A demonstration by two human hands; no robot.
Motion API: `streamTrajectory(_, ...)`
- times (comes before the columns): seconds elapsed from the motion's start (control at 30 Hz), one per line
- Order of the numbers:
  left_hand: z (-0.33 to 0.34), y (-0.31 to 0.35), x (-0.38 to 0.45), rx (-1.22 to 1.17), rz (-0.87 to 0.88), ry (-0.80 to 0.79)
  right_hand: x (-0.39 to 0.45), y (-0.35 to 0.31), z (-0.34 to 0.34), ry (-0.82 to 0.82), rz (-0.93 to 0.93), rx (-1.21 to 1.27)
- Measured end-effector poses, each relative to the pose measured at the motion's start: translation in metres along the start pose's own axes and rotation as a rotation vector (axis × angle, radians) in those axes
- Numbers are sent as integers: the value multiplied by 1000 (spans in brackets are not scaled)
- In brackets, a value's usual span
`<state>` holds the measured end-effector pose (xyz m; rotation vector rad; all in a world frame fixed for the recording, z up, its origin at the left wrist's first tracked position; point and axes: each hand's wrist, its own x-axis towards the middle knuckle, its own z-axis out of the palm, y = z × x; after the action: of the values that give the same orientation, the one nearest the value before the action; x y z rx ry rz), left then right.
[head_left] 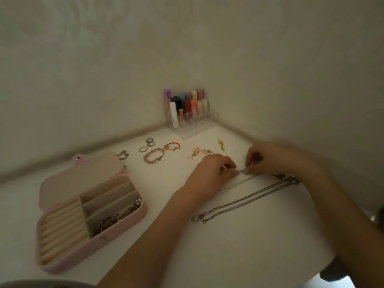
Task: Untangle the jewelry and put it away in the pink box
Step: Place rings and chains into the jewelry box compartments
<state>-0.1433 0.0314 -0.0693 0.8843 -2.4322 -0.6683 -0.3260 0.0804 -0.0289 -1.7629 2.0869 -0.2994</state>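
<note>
You are partway through, by the look of it. The pink box (91,221) lies open at the left of the table (249,235), and only one piece is put away: a dark beaded chain (118,215) fills the near long compartment on the box's right side. The two long compartments behind it and the ring rolls on the left hold nothing you can see. Still out on the table are the rings (147,144) near the far edge, a pink bead bracelet (153,155), a red cord bracelet (172,146), some gold pieces (199,152) and a small silver item (123,155) by the lid. The main work left is the silver chains (245,196), which run in a long bundle from near your left forearm up toward your right wrist, with several strands lying close together; whether they are knotted is too fine to tell. Your left hand (214,173) and right hand (261,159) meet just above that bundle, fingers curled in, each pinching the end of one thin strand (242,171) between fingertips, the two pinches almost touching. That strand trails down and left from your fingers, beside the bundle. The box sits well apart to the left, so you still have a reach across once a chain comes free.
</note>
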Motion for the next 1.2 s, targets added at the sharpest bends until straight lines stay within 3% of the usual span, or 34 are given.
streamTrajectory(0.2, 5, -8, 2, -55, 1, 20, 13, -6, 7, 20, -108, -85)
streamTrajectory(0.3, 8, -9, 2, -54, -13, 51, 18, -11, 12, 124, -135, 266)
streamTrajectory(0.37, 7, -10, 2, -70, -10, 68, 20, -12, 13, 106, -152, 455)
streamTrajectory(0.53, -1, -9, 1, -452, -177, 241, 22, -6, 12, 134, -183, 577)
streamTrajectory(0.67, -7, -10, 4, -586, -250, 382, 20, 2, 10, 57, -231, 612)
streamTrajectory(0.83, -16, -12, 2, -622, -284, 508, 16, 4, 10, -57, -218, 602)
streamTrajectory(1.07, -20, -10, -3, -569, -345, 611, 14, 7, 6, 126, -168, 935)
streamTrajectory(1.2, -19, -12, -4, -550, -342, 607, 14, 6, 5, 139, -129, 1095)
